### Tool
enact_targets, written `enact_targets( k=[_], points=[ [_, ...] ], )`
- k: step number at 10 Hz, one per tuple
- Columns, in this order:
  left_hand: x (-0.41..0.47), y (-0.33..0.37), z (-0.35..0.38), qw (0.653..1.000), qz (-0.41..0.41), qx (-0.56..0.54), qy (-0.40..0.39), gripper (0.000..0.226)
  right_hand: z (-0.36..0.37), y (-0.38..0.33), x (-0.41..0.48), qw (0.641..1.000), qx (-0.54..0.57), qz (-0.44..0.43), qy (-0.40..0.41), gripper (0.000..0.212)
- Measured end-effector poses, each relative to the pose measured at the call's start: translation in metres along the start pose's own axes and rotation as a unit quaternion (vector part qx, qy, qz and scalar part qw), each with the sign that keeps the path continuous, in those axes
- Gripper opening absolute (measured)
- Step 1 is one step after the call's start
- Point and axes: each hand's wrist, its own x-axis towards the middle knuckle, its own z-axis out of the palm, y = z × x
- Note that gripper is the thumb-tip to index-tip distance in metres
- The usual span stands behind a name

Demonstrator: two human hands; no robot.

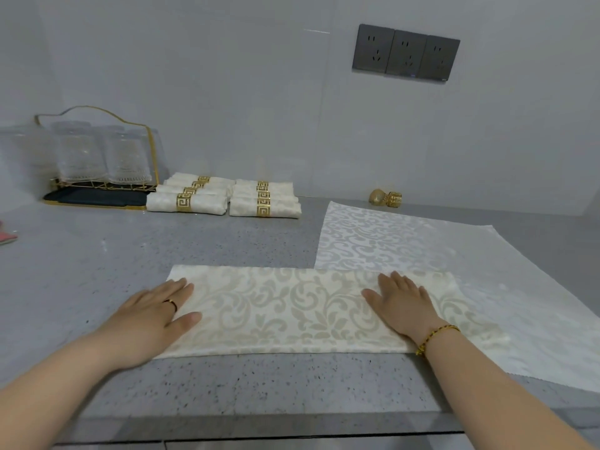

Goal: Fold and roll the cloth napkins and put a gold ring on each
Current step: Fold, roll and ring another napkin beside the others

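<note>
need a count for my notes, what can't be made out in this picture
Head view only:
- Rolled napkins: rear rolls hidden behind the front ones, so no sure count.
- Loose gold rings at the back: too small to count.
- Flat napkin: right side cut off by the frame edge.
- Pink thing: mostly cut off at the left edge.
- Folded napkin: layers hidden; left hand and right hand cover parts.
</note>
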Motion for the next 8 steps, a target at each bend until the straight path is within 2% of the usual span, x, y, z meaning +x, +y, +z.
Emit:
enact_targets(
  k=[1, 2, 3, 4, 6, 7, 8],
  points=[
    [-0.003, -0.001, -0.002, 1.0, -0.005, -0.02, 0.007, 0.064, 0.002, -0.014, -0.012, 0.997, -0.02, -0.05, 0.047, 0.057],
    [-0.001, -0.002, -0.013, 0.998, -0.008, -0.062, 0.004, 0.069, 0.004, -0.036, -0.021, 0.992, 0.03, -0.121, -0.021, 0.055],
    [0.007, -0.006, -0.033, 0.992, -0.039, -0.115, -0.03, 0.079, 0.008, -0.041, -0.025, 0.99, 0.032, -0.129, -0.045, 0.054],
    [0.03, -0.006, -0.042, 0.978, -0.07, -0.193, 0.02, 0.062, 0.012, -0.039, -0.027, 0.991, 0.022, -0.127, -0.029, 0.054],
    [0.067, -0.016, -0.037, 0.982, -0.156, -0.105, 0.013, 0.065, 0.014, -0.039, -0.027, 0.991, 0.032, -0.126, -0.022, 0.054],
    [0.07, -0.015, -0.041, 0.978, -0.166, -0.129, 0.012, 0.065, 0.014, -0.039, -0.027, 0.991, 0.033, -0.126, -0.019, 0.054],
    [0.068, -0.01, -0.038, 0.961, -0.121, -0.242, 0.057, 0.032, 0.014, -0.039, -0.027, 0.991, 0.034, -0.126, -0.018, 0.054]
  ],
)
